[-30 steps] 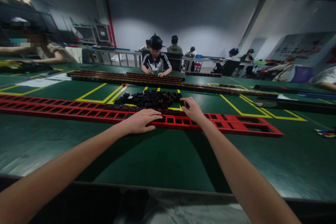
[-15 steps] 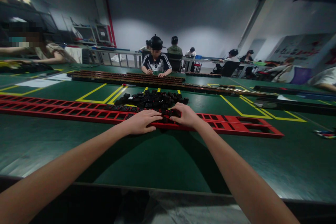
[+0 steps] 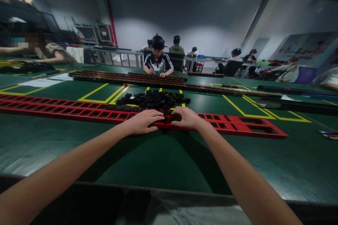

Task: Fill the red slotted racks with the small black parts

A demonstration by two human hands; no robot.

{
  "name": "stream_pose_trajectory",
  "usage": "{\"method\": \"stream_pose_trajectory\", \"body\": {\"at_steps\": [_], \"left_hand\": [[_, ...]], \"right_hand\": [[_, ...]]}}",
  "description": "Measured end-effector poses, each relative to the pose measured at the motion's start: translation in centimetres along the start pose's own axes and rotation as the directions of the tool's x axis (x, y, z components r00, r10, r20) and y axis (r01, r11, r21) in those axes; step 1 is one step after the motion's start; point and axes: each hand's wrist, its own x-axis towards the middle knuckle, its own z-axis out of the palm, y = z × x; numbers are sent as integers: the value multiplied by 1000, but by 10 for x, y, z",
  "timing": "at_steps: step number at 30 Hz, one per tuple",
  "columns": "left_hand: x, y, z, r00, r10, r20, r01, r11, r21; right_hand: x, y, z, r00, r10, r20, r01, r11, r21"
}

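Note:
A long red slotted frame (image 3: 253, 127) lies across the green table in front of me. Small black blocky parts (image 3: 129, 108) sit in some of its openings near the middle. My left hand (image 3: 145, 121) rests palm down over the frame's near side, fingers stretched towards the right and touching the black parts there. Just right of it, my right hand (image 3: 184, 117) is curled, thumb and fingers closed round a small black part at the frame, mostly hidden by the fingers. Behind both hands spreads a loose pile of black parts (image 3: 155, 98).
Long dark rails (image 3: 126, 79) lie beyond the pile. Yellow tape (image 3: 92, 93) marks the green table (image 3: 148, 161). White paper (image 3: 39, 82) is at the left, pens (image 3: 329, 134) at the right. A person (image 3: 158, 59) sits opposite; others work farther back.
The right hand has dipped slightly, its fingers lower over the frame. My left hand keeps its place on the frame. The view has shifted a little.

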Motion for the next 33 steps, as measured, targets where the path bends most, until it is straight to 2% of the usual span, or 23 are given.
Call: {"method": "stream_pose_trajectory", "body": {"at_steps": [24, 33], "left_hand": [[1, -1, 2, 1000, 1, -11, -1, 1000, -21], [1, -1, 2, 1000, 5, -13, -5, 1000, 6]], "right_hand": [[-2, -5, -3, 1000, -10, 25, 11, 999, -39], [0, 0, -1, 997, -26, -70, 23, 999, -34]]}}
